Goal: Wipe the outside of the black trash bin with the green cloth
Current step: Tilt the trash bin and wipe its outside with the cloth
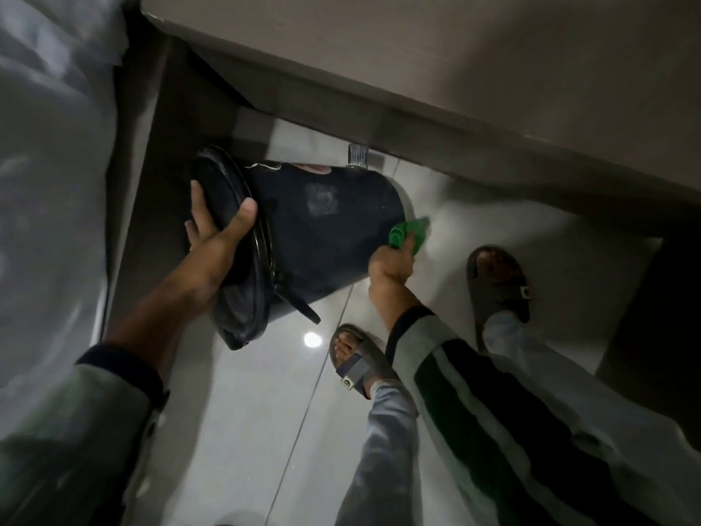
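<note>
The black trash bin (322, 229) is tilted on its side above the floor, its lidded top pointing left and its base pointing right. My left hand (216, 237) grips the bin's lid and rim, thumb on the side wall. My right hand (390, 267) holds the bunched green cloth (409, 231) against the lower edge of the bin near its base. A pale scuffed patch shows on the bin's side. A thin black handle or pedal sticks out below the rim.
Glossy white floor tiles (265, 430) lie below. A brown cabinet or counter (417, 89) runs along the back, with a small metal foot (358, 155) just behind the bin. My two sandalled feet (356, 358) stand to the right. A pale surface fills the left.
</note>
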